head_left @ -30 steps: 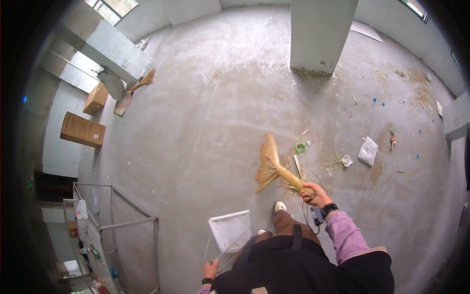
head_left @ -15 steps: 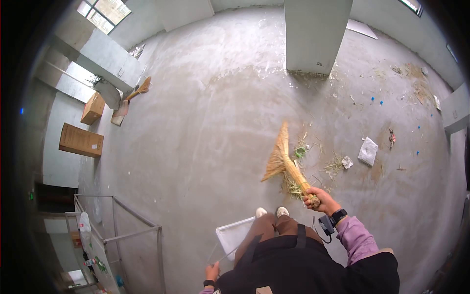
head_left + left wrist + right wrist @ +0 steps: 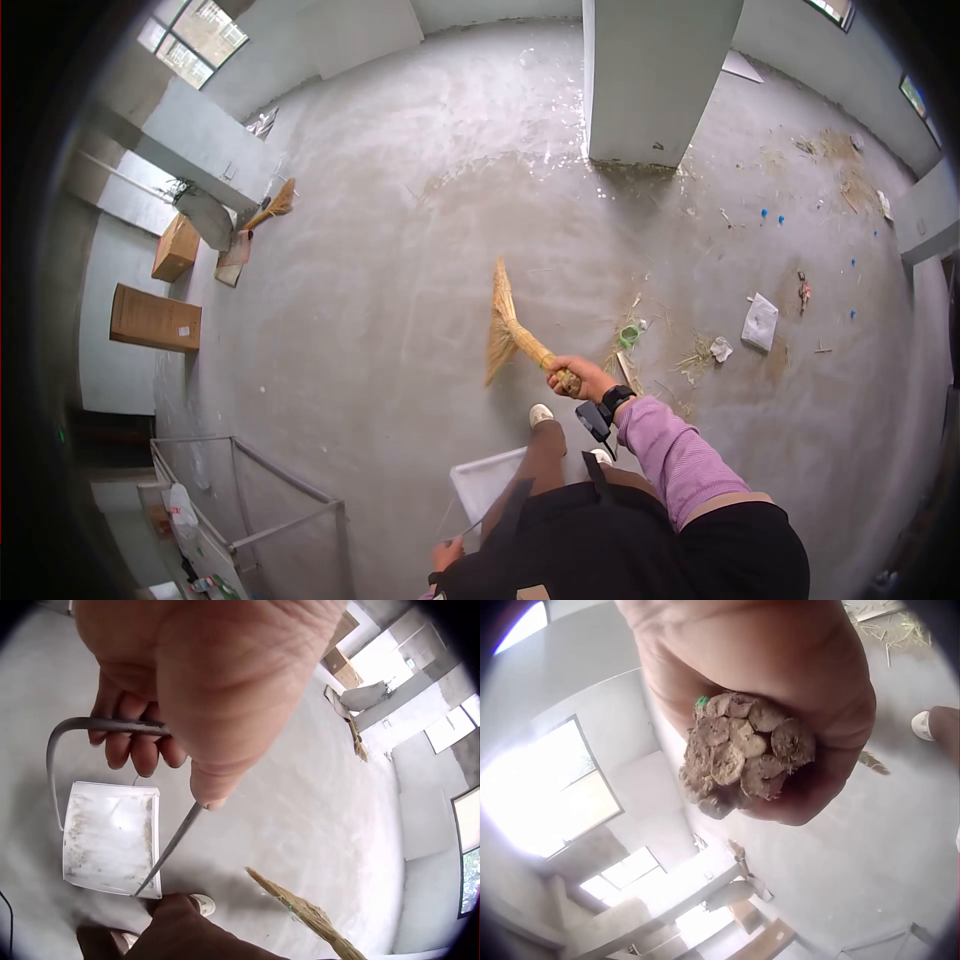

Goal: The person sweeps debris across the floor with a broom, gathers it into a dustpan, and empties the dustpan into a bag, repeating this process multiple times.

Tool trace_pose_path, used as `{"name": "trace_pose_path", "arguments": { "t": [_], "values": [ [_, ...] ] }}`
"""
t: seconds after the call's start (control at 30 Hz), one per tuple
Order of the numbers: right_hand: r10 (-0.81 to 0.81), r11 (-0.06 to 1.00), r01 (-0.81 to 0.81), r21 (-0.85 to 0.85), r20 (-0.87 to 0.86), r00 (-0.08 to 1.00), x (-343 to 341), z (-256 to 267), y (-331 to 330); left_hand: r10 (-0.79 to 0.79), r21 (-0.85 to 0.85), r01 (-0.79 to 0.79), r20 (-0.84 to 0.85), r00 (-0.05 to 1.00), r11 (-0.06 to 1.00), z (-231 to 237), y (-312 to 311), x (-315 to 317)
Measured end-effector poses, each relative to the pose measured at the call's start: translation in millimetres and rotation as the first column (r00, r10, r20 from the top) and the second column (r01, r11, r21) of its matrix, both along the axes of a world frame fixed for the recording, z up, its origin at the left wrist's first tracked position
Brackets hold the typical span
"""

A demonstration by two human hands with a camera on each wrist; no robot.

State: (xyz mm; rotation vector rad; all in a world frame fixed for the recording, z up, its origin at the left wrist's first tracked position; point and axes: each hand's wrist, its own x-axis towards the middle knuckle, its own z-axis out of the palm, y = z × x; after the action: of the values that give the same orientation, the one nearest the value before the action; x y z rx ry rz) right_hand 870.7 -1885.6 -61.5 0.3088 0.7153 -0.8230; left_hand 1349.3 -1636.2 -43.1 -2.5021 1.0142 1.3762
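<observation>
My right hand (image 3: pixel 585 380) grips the thick handle of a straw broom (image 3: pixel 512 330) near its end, with the bristles fanned out low over the concrete floor. In the right wrist view, the fingers curl round the bundled stalks, whose cut ends (image 3: pixel 742 754) face the camera. My left hand (image 3: pixel 447 554) holds the bent metal handle (image 3: pixel 131 727) of a white dustpan (image 3: pixel 112 832). The pan hangs beside my legs, its white inside smudged with dirt and partly hidden by a leg in the head view.
Straw scraps (image 3: pixel 697 360), a green ring-shaped piece (image 3: pixel 628 336), crumpled paper (image 3: pixel 721 349) and a white packet (image 3: pixel 760 322) lie to the right. A pillar (image 3: pixel 655 85) stands ahead. Cardboard boxes (image 3: pixel 155 318), another broom (image 3: pixel 272 205) and a metal frame (image 3: pixel 285 470) are at left.
My right hand and the broom have swung left, away from the straw scraps. The feet have stepped, and the dustpan is still in my left hand.
</observation>
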Motion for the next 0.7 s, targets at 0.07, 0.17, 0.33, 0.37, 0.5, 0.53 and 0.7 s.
{"name": "trace_pose_path", "arguments": {
  "t": [0.07, 0.17, 0.33, 0.37, 0.5, 0.53, 0.7],
  "values": [
    [-0.102, 0.995, 0.1, 0.028, 0.065, 0.993, -11.7, -5.3, -3.7, -0.056, -0.012, 0.056, 0.011, 0.998, 0.998, -3.2, -29.1, 2.8],
    [-0.272, 0.961, 0.257, 0.102, 0.177, 0.946, -44.4, -15.6, 20.9, -0.046, -0.054, 0.041, -0.09, 0.995, 0.998, -29.2, -67.8, 14.8],
    [-0.416, 0.889, 0.394, 0.234, 0.048, 0.908, -95.1, 6.9, 92.7, -0.185, -0.118, 0.172, -0.104, 0.977, 0.978, -14.0, -146.7, -2.1],
    [-0.45, 0.867, 0.428, 0.255, 0.031, 0.892, -100.8, 6.3, 101.6, -0.225, -0.15, 0.211, -0.083, 0.971, 0.966, -18.2, -158.9, -3.2],
    [-0.527, 0.822, 0.518, 0.235, -0.029, 0.849, -108.5, 32.5, 104.1, -0.329, -0.205, 0.306, -0.085, 0.941, 0.93, -31.9, -207.7, -8.2],
    [-0.528, 0.824, 0.525, 0.215, -0.045, 0.848, -107.3, 38.3, 99.4, -0.351, -0.243, 0.327, -0.062, 0.934, 0.913, -29.1, -219.4, -14.3],
    [-0.482, 0.869, 0.483, 0.11, -0.036, 0.875, -109.0, 57.9, 61.0, -0.395, -0.23, 0.379, -0.025, 0.918, 0.896, -27.4, -275.5, -25.6]
  ]
}}
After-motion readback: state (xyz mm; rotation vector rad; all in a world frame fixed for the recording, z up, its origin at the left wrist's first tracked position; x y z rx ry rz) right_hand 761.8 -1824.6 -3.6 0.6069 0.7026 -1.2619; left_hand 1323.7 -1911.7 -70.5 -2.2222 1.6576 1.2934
